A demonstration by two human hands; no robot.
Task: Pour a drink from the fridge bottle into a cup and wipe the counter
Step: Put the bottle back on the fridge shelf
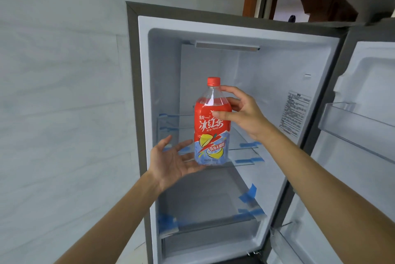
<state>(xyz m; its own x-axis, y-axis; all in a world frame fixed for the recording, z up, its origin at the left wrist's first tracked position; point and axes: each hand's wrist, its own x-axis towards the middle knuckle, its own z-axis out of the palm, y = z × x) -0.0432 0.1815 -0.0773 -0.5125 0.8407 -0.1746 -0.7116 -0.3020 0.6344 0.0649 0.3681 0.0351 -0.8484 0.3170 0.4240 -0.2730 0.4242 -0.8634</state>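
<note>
The right grip [241, 114] is closed round the upper part of a clear plastic bottle with a red and pale blue ice tea label [211, 127]. The thumb lies across the front of the red label. The forefinger reaches up to the clear shoulder, just under the red screw cap [213, 81], and the other fingers curl round the far side. The bottle stands upright in that hold, with its cap above the grip and most of its body hanging below it.

The left grip [173, 161] is spread wide with the palm turned up and the fingers straight. It sits at the bottle's lower left, and its fingertips pass under or behind the base. I cannot tell whether they actually touch it.

Beyond both grips is the white inside of a grey fridge [162, 71], which stands open. The bottle is held in front of it, off the shelves. Clear glass shelves behind and below the grips are held down with strips of blue tape [249, 194]. To the right of the right grip the white fridge door [363, 84] is swung open, showing a clear door bin [352, 122]. A printed sticker [296, 114] sits on the inner wall between that grip and the door. To the left of the left grip is a pale grey tiled wall [64, 92].
</note>
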